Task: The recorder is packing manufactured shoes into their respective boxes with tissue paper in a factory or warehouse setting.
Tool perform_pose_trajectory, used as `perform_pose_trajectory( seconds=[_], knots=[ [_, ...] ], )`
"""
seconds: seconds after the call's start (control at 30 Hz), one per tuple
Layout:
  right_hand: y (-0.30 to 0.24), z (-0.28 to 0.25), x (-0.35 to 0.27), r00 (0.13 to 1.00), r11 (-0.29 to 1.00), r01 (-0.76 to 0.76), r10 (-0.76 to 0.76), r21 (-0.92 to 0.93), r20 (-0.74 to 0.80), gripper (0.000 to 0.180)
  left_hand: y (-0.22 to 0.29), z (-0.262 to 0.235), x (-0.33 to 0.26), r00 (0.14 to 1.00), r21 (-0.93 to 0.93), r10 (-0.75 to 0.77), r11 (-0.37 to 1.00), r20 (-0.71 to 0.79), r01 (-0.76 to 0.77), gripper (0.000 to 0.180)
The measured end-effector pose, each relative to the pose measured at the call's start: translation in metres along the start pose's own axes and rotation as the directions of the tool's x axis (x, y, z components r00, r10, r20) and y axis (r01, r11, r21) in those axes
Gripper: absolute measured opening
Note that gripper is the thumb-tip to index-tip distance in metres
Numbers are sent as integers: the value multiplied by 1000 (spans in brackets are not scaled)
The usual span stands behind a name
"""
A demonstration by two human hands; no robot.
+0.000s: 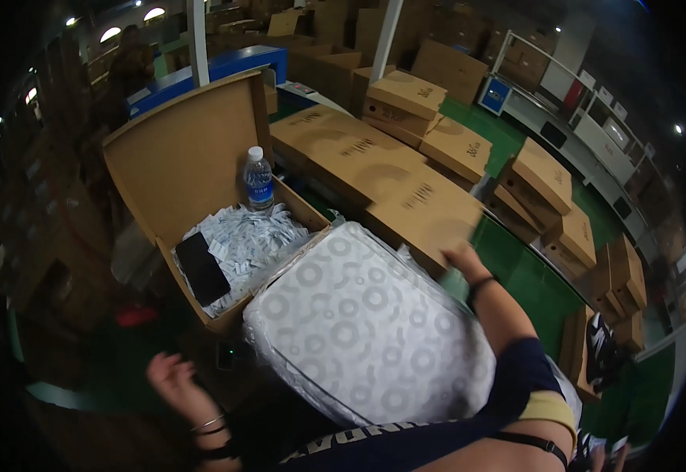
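Note:
A big white bulky item (362, 326) with a grey ring pattern, wrapped in clear plastic, lies against my body in the lower middle. My right arm reaches along its right side. My right hand (463, 262) is blurred at its far corner, at the edge of a flat brown carton (421, 206); its grip is not clear. My left hand (173, 376) hangs at the lower left with fingers apart, holding nothing, near the corner of an open cardboard box (177, 157).
The open box holds several small white packets (248, 236), a black phone (201, 267) and an upright water bottle (258, 179). More brown cartons (406, 98) line a conveyor over the green floor (528, 275). A person (129, 67) stands at the far left.

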State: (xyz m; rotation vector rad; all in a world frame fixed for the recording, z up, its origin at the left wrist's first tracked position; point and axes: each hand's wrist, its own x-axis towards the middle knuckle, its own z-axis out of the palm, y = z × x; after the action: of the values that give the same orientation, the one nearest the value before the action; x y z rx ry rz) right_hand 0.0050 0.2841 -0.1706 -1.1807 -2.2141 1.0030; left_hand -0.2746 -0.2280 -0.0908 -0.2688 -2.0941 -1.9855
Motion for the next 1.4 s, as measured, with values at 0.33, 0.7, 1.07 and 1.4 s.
perform_pose_trajectory(
  seconds=[0.33,0.7,1.07,1.4],
  knots=[
    [-395,73,-123,214,407,764,-892,501,398,57,107,130,-147,-604,-723,507,669,614,-174,29],
    [-14,-164,-229,591,829,-334,554,448,-586,68,140,176,-227,-830,-674,342,737,441,-54,30],
    [238,-314,-384,-383,-38,4,923,999,37,65,175,216,-362,-839,-670,425,736,339,102,30],
    [92,-212,-273,249,253,170,924,952,-290,96,142,214,-362,-918,-594,144,796,369,-114,27]
  ],
)
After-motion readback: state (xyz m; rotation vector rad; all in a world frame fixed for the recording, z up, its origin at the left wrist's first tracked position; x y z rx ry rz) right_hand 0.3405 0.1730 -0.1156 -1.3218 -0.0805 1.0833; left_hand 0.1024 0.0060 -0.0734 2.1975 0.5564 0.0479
